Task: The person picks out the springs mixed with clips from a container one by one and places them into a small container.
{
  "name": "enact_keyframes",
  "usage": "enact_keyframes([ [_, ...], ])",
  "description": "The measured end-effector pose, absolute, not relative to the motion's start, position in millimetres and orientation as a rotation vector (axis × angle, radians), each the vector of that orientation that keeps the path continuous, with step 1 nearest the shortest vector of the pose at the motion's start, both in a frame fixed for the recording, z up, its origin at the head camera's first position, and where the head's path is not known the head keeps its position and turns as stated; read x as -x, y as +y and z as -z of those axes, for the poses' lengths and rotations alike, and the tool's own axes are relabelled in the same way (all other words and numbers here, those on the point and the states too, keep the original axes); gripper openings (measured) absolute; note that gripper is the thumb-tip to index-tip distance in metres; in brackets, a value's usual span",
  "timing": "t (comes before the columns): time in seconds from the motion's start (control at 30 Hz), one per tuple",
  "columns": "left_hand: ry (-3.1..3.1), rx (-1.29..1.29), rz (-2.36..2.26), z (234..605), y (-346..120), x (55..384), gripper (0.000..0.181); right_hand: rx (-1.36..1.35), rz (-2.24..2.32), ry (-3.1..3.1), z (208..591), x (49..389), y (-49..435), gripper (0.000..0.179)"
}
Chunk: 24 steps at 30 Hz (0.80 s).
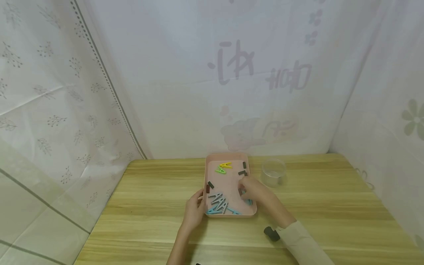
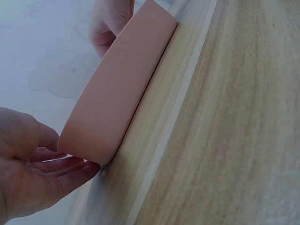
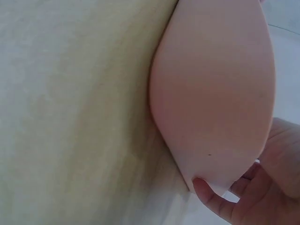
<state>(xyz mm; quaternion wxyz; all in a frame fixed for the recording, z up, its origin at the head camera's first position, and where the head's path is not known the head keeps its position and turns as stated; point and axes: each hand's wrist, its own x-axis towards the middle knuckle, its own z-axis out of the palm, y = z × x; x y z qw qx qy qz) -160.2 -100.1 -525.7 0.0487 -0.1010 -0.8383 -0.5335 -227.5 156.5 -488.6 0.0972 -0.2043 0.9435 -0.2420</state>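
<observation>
A pink rectangular tray (image 1: 228, 216) stands on the wooden table. My left hand (image 1: 194, 210) holds its near left side, thumb at the rim and fingers against the outer wall in the left wrist view. The right hand (image 1: 253, 189) reaches over the right wall with bent fingers, beside a small dark piece and blue clothespins (image 1: 249, 201); whether it pinches one is hidden. Several grey clothespins (image 1: 219, 200) and light blue ones (image 1: 213, 211) lie at the near end. A yellow clothespin (image 1: 226, 165) and a green clothespin (image 1: 220, 170) lie far back.
Small dark pieces (image 1: 244, 165) lie along the tray's right side, with another dark piece (image 1: 211, 184) and a reddish-brown piece (image 1: 207, 188) at the left. A clear round container (image 1: 273, 173) stands right of the tray. A white patterned curtain (image 1: 182, 110) hangs behind the table.
</observation>
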Motion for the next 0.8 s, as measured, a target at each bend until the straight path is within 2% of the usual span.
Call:
enact_keyframes([
  [0.47, -2.56, 0.282, 1.667, 525, -100, 158, 0.039, 0.536, 0.987, 2.821, 503, 222, 161, 0.029],
  [0.8, -2.557, 0.279, 1.645, 526, -100, 159, 0.04, 0.487, 1.23, 2.832, 507, 214, 163, 0.026],
])
